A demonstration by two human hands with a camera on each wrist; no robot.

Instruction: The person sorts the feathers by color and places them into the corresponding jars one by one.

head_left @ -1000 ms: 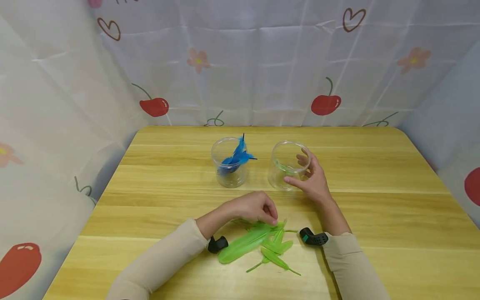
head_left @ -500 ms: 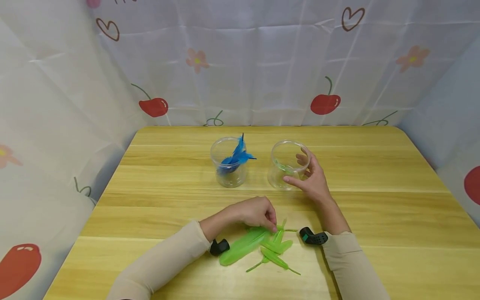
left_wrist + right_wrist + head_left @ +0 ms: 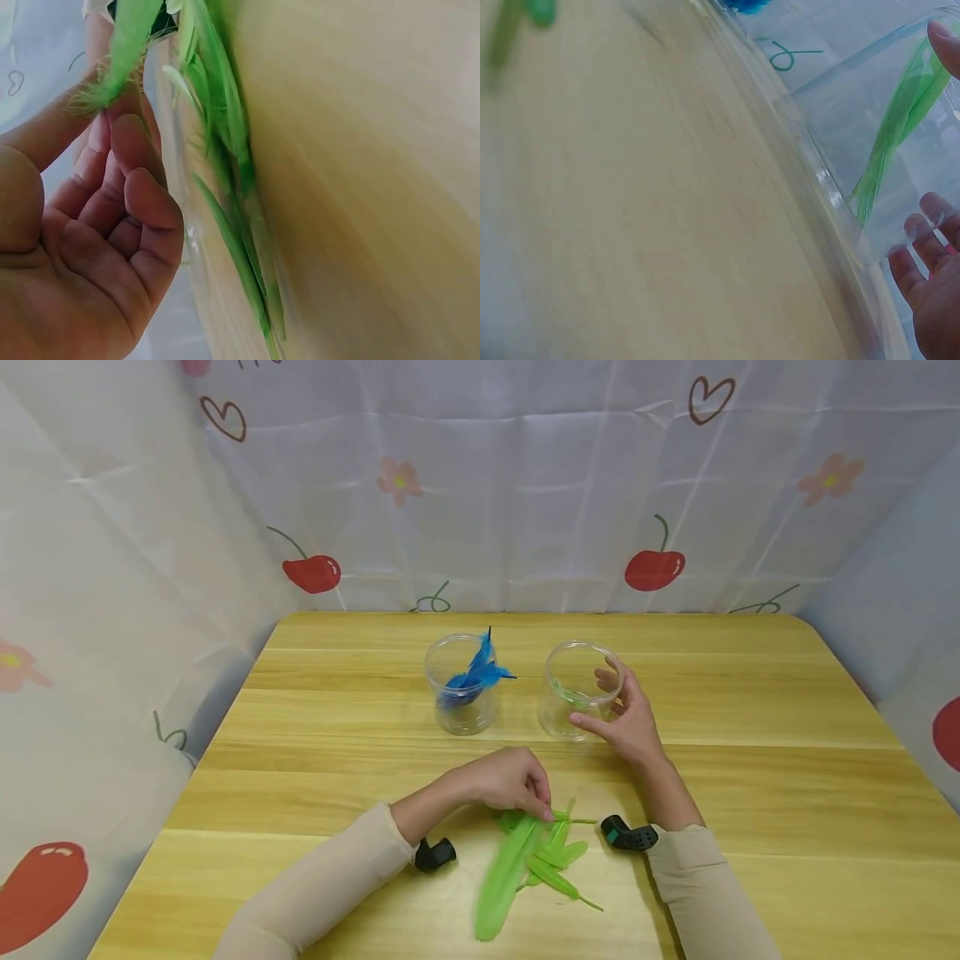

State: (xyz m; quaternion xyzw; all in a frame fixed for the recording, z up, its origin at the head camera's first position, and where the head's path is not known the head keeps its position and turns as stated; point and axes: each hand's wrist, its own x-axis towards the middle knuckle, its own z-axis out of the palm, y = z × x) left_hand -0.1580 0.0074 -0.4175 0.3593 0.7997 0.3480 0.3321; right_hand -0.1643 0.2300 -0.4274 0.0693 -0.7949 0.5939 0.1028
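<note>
Between thumb and fingertips, my left hand (image 3: pixel 504 781) pinches a long green feather (image 3: pixel 501 887) at its quill end; the vane hangs toward the table's front. In the left wrist view the feather (image 3: pixel 135 41) shows fluffy barbs right at the pinch. Several smaller green feathers (image 3: pixel 553 875) lie in a loose pile under and beside it. My right hand (image 3: pixel 632 722) holds a clear plastic cup (image 3: pixel 553 714) from its right side, thumb in front and fingers behind. Green feathers (image 3: pixel 896 135) lean inside this cup, seen through its wall in the right wrist view.
A second clear cup (image 3: pixel 461 723) stands to the left, with blue feathers (image 3: pixel 474 679) sticking out over its rim. Both cups are on the wooden table (image 3: pixel 787 777). A printed curtain (image 3: pixel 480 510) hangs behind the table's back edge.
My left hand dips slightly, then rises with the long feather pinched. The feather's broad end swings from the left toward the front of the table. My right hand and both cups stay put.
</note>
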